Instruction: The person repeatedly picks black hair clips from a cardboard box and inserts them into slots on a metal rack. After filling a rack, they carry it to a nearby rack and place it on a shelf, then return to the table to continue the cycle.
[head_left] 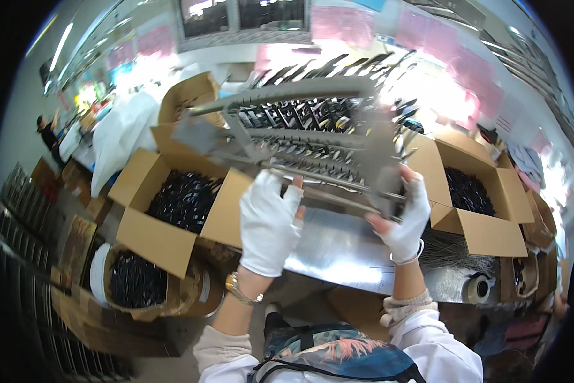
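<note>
We see two hands in white gloves lifted in front of the person, and both hold the same grey metal rack [300,137], a frame with rows of thin prongs. The rack is raised in the air above the desk [338,252] and it is tilted, with its far end higher and blurred. The left hand [269,223] is closed around the near lower bar of the rack, with the fingers bent over the bar; a metal wristwatch [239,288] sits on this wrist. The right hand [407,214] grips the right end of the rack, the thumb under the bar and the fingers on its side plate.

Behind the rack stands a second rack [325,112], which carries many small black parts on its prongs. We cannot tell what kind of parts they are.

The desk has a shiny metal top. On its left side an open cardboard box [156,239] is full of black parts, and on the right side another open cardboard box [491,233] holds the same black parts. Below the left box, near the floor, a round container [134,281] lined with brown paper is also filled with black pieces. A roll of tape [477,288] lies at the right edge of the desk, just beside a bundle of thin wires [446,246].
</note>
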`<act>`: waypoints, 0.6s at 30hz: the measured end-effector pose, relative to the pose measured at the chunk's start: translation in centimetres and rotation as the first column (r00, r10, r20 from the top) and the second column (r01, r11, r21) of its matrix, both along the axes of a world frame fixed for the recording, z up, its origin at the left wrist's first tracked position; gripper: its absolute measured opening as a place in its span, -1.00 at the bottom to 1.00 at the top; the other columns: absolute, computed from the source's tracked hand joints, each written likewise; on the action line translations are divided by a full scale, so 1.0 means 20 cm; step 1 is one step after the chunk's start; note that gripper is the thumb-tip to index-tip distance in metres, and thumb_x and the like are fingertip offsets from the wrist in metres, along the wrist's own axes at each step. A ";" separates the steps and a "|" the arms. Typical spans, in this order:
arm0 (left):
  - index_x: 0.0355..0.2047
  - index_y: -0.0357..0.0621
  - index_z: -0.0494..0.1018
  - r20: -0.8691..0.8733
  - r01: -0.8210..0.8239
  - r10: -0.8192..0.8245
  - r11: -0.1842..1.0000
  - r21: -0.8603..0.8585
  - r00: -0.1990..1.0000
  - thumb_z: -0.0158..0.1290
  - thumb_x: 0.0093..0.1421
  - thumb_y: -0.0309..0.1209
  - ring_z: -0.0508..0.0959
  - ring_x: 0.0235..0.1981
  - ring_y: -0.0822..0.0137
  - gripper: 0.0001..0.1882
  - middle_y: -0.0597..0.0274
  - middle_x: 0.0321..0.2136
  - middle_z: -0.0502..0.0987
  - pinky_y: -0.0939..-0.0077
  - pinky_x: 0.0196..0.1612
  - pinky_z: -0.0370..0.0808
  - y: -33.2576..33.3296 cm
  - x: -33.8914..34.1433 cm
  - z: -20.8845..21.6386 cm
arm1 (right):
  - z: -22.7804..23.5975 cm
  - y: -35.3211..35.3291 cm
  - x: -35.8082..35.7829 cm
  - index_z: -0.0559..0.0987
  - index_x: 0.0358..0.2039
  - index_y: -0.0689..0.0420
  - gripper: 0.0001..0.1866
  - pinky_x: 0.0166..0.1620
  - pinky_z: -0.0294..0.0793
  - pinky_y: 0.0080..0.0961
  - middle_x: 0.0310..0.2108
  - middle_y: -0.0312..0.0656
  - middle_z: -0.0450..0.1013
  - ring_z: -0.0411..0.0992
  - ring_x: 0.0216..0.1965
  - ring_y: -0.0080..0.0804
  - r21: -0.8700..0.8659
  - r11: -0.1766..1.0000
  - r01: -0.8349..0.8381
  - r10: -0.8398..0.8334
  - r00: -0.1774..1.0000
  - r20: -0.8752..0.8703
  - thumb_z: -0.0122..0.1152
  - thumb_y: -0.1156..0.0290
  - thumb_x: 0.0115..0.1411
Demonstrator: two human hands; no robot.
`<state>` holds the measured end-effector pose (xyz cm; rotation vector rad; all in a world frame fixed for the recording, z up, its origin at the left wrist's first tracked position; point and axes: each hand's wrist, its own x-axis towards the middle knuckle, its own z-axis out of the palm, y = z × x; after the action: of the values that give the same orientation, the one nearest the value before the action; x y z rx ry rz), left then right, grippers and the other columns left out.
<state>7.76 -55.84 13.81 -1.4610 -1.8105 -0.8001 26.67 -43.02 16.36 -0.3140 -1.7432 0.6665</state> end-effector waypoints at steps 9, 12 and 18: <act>-0.25 -0.15 0.61 0.487 0.658 -0.497 0.712 -0.244 0.718 0.22 0.05 -0.43 0.62 -0.25 0.06 -0.78 0.10 -0.30 0.64 0.24 -0.13 0.57 0.26 -0.36 -0.57 | -0.23 0.91 -0.74 0.56 -0.18 0.11 -0.39 -0.34 0.43 -0.27 -0.46 -0.16 0.43 0.46 -0.41 -0.19 0.722 0.641 0.260 -0.616 0.735 0.282 0.59 0.17 -0.26; -0.29 -0.16 0.63 0.594 0.642 -0.366 0.680 -0.354 0.716 0.19 0.11 -0.41 0.62 -0.28 0.05 -0.83 0.07 -0.36 0.64 0.24 -0.15 0.57 0.35 -0.56 -0.64 | -0.44 1.00 -0.89 0.53 -0.15 0.08 -0.38 -0.36 0.37 -0.27 -0.48 -0.25 0.36 0.39 -0.43 -0.24 0.743 0.622 0.244 -0.644 0.699 0.310 0.55 0.18 -0.25; -0.43 -0.20 0.54 0.633 0.683 -0.548 0.729 0.040 0.547 0.17 0.16 -0.52 0.54 -0.44 0.03 -0.96 0.09 -0.48 0.56 0.21 -0.32 0.47 0.66 -0.66 -0.70 | -0.96 0.82 -0.97 0.47 0.03 0.03 -0.69 -0.50 0.43 -0.27 -0.47 -0.19 0.41 0.45 -0.46 -0.21 0.587 0.807 0.072 -0.566 0.383 0.731 0.09 0.38 0.26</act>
<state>-5.35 -42.72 -0.13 -2.2483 -1.8364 -1.6454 7.30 -26.71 -2.87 -0.7552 -2.6729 -0.3902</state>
